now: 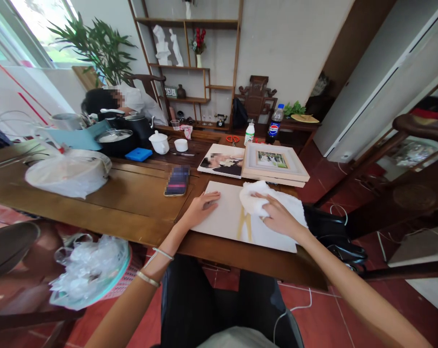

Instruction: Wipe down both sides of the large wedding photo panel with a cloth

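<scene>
A flat white board (222, 205) lies at the table's front edge before me. My left hand (203, 207) rests on its left part, fingers stretched out and holding nothing. My right hand (279, 216) presses a bunched white cloth (253, 197) onto the right part of the board. More of the cloth spreads out to the right under the wrist. Between the hands, two yellowish strips (243, 228) show on the board below the cloth; I cannot tell if they are tape or marks.
Behind the board are a photo print (221, 162) and a framed photo (275, 159). Beyond stand a cola bottle (274, 125) and orange-handled scissors (232, 139). A phone (177, 180) lies left, near a white teapot (159, 143). A bagged round container (68, 171) sits further left; a person (132, 99) leans behind.
</scene>
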`<state>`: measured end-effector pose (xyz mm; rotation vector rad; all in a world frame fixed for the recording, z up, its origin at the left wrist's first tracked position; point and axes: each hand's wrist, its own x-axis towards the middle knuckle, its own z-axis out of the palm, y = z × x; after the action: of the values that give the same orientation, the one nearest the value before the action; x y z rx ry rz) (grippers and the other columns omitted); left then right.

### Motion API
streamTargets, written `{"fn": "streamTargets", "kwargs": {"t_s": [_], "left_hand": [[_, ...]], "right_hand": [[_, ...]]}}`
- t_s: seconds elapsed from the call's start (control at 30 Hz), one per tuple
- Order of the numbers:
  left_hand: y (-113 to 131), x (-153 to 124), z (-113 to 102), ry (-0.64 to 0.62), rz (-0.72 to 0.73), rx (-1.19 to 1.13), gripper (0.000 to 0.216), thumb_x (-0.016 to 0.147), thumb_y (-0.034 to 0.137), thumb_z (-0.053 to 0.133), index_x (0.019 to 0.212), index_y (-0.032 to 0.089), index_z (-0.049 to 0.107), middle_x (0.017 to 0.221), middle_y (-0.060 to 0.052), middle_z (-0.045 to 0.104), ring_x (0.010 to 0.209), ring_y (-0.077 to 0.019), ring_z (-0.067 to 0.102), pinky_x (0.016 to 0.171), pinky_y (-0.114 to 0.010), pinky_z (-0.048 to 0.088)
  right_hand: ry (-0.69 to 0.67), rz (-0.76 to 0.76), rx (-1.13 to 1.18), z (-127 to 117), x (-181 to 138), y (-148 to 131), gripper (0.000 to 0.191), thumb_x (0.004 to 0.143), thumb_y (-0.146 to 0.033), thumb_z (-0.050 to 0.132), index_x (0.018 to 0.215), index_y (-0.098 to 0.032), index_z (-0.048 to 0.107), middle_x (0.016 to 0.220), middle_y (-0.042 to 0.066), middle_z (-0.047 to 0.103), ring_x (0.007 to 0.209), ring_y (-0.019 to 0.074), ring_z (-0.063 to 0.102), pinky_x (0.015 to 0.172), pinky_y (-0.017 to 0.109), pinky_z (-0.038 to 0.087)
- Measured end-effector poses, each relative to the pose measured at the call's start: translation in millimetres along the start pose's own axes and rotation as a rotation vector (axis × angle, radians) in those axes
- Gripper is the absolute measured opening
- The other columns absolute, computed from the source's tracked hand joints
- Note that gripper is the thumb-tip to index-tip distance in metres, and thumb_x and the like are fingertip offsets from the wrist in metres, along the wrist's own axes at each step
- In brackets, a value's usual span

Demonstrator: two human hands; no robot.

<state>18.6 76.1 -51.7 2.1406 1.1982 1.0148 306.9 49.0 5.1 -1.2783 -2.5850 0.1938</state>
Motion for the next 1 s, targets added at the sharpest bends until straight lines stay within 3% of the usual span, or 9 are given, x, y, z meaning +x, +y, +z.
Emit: {"fn": "streamTargets", "kwargs": {"t_s": [0.1,0.2,0.33,0.5,0.67,0.8,0.9,1.0], "left_hand": [[-0.9,0.1,0.4,-0.001,0.009,0.009,0.034,0.086,0.034,0.053,0.115,0.02,0.064,0.126,-0.009,0.061,0.123,-0.0233,0.052,0.112,-0.046,0.027],[-1.1,-0.1,0.4,-0.002,0.016,0.014,0.034,0.086,0.033,0.053,0.115,0.019,0.064,0.126,-0.009,0.06,0.123,-0.0229,0.052,0.111,-0.045,0.028],[0.1,-0.4,0.2,-0.001,0.013,0.018,0.034,0.086,0.033,0.052,0.115,0.02,0.064,0.126,-0.008,0.06,0.123,-0.0223,0.051,0.112,-0.044,0.028],[2.2,-0.4,0.4,0.004,0.007,0.018,0.034,0.085,0.034,0.053,0.114,0.019,0.064,0.125,-0.008,0.061,0.123,-0.0223,0.051,0.112,-0.042,0.028],[3.4,-0.3,-0.1,-0.002,0.009,0.012,0.034,0.086,0.034,0.052,0.114,0.019,0.064,0.126,-0.008,0.061,0.123,-0.0223,0.051,0.111,-0.044,0.03],[5.2,-0.3,-1.4,-0.003,0.004,0.011,0.035,0.086,0.034,0.052,0.115,0.02,0.064,0.126,-0.008,0.061,0.123,-0.0227,0.051,0.111,-0.045,0.028],[5.5,-0.1,-1.8,-0.003,-0.006,0.019,0.035,0.086,0.033,0.051,0.116,0.02,0.063,0.126,-0.008,0.061,0.124,-0.0225,0.051,0.112,-0.045,0.026],[2.9,0.0,-1.3,-0.001,0.008,0.01,0.034,0.087,0.031,0.048,0.116,0.021,0.064,0.126,-0.007,0.061,0.123,-0.022,0.051,0.112,-0.045,0.027]], "right_hand": [[0.036,0.027,-0.047,7.7,19.0,-2.7,0.031,0.071,-0.006,0.048,0.094,-0.01,0.068,0.14,0.016,0.043,0.135,0.0287,0.032,0.11,0.048,0.027],[0.028,0.036,-0.081,10.3,15.9,-19.4,0.037,0.065,-0.004,0.049,0.095,-0.011,0.069,0.144,0.015,0.039,0.137,0.0309,0.025,0.111,0.053,0.019],[-0.072,-0.135,-0.027,8.0,-14.4,-52.7,0.033,0.061,-0.007,0.051,0.088,-0.012,0.071,0.147,0.014,0.034,0.139,0.0307,0.018,0.113,0.051,0.012],[-0.126,-0.324,0.073,3.5,-40.7,-71.2,0.046,0.063,-0.011,0.051,0.106,-0.013,0.066,0.148,0.01,0.032,0.14,0.0262,0.019,0.115,0.047,0.01],[-0.068,-0.216,0.066,2.9,-8.4,-35.3,0.059,0.06,-0.005,0.046,0.116,-0.015,0.061,0.143,0.009,0.042,0.137,0.0237,0.028,0.112,0.045,0.021],[-0.037,-0.037,-0.025,7.4,33.9,-19.4,0.047,0.066,-0.006,0.046,0.108,-0.013,0.065,0.142,0.012,0.043,0.136,0.0258,0.03,0.111,0.046,0.023],[-0.059,0.061,-0.124,13.1,45.4,-39.5,0.038,0.069,-0.011,0.051,0.103,-0.011,0.068,0.144,0.015,0.039,0.137,0.0325,0.024,0.11,0.053,0.018],[-0.167,-0.017,-0.137,18.1,27.7,-79.3,0.036,0.07,-0.016,0.056,0.102,-0.009,0.07,0.145,0.02,0.035,0.137,0.0405,0.019,0.108,0.061,0.012]]}}
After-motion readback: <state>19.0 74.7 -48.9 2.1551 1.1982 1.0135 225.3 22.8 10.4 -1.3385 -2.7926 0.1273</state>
